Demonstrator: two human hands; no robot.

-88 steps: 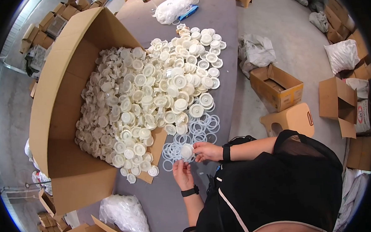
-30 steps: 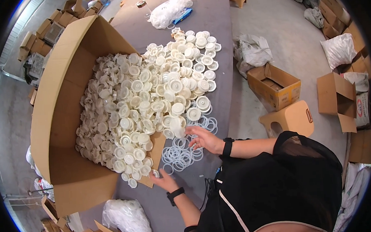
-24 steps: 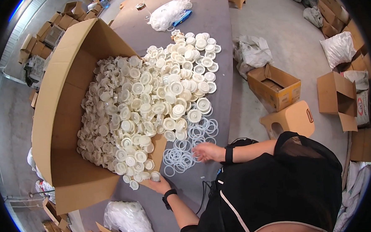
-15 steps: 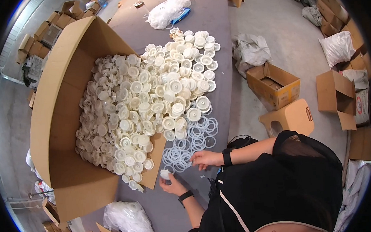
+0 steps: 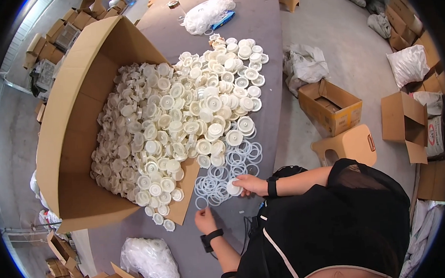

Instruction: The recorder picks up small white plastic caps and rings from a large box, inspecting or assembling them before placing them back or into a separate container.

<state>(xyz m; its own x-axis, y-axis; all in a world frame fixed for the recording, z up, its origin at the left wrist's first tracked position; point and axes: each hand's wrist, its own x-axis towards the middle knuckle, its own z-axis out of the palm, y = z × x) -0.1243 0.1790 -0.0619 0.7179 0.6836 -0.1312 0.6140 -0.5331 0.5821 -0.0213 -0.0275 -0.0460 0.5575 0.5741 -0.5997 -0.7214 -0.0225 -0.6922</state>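
In my right hand (image 5: pixel 250 185) is a round white plastic cap (image 5: pixel 233 188), pinched between thumb and fingers above the near right of the rings. My left hand (image 5: pixel 205 221) is closed, with its fingertips at the near edge of a pale translucent ring (image 5: pixel 201 203). This ring lies at the near left of a loose heap of similar rings (image 5: pixel 236 158). Beyond the rings spreads a large pile of white caps (image 5: pixel 180 106), spilling from a cardboard box (image 5: pixel 76 131) tipped on its side.
The grey-covered table (image 5: pixel 266 106) carries a clear plastic bag (image 5: pixel 151 261) at the near left and a white bag (image 5: pixel 208 14) at the far end. On the floor to the right are an open carton (image 5: pixel 339 117) and a tan plastic stool (image 5: pixel 351 145).
The white cap has passed from my left hand to my right. My left hand has gone down to a ring at the heap's near edge.
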